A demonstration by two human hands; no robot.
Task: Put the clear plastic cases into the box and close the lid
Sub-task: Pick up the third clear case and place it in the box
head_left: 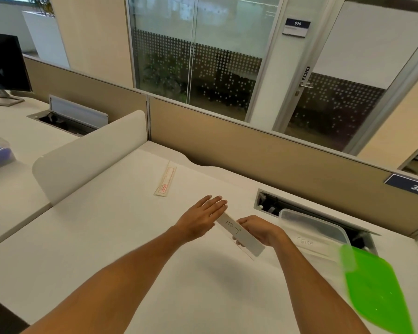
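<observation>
Clear plastic cases are the load: one long, flat case with a handwritten white insert (239, 233) is held above the white tabletop (106, 237). Its long axis runs from upper left to lower right. The right hand (257, 229) grips its middle, fingers curled round it. The left hand (200, 216) lies flat against the far end, fingers straight. The translucent rectangular plastic box (316, 229) stands open just right of the right hand, the nearer one. The green plastic lid (374, 292) lies beside it. Another long case (165, 178) rests well apart, beyond the left hand.
</observation>
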